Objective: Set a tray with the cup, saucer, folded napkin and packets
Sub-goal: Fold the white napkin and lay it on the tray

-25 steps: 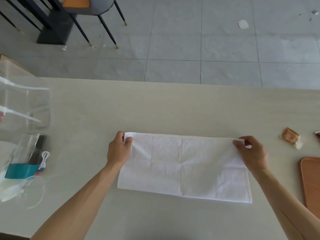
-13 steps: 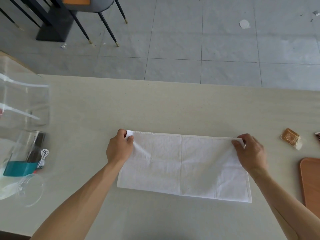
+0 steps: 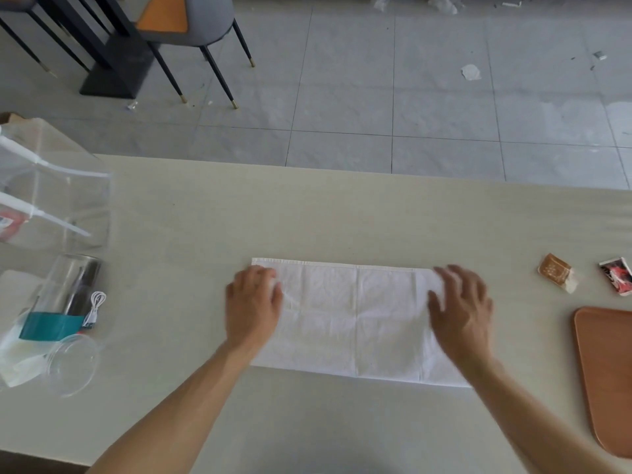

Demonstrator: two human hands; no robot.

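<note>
A white napkin point(image 3: 355, 323) lies folded into a long rectangle in the middle of the table. My left hand point(image 3: 253, 304) rests flat on its left end, fingers spread. My right hand point(image 3: 461, 309) lies flat on its right end, fingers apart and slightly blurred. To the right lie a brown packet point(image 3: 555, 277) and a red-and-black packet point(image 3: 617, 280). An orange-brown tray point(image 3: 605, 378) sits at the right edge, partly cut off. No cup or saucer is in view.
At the left stand a clear plastic bag point(image 3: 51, 200), a clear container with a teal label and a white cable point(image 3: 61, 302), and a clear plastic cup on its side point(image 3: 71, 364). A chair point(image 3: 191, 25) stands on the tiled floor beyond the table.
Both hands let go of the napkin's far corners and now lie flat on its ends. The head camera tilted up a little, showing more floor.
</note>
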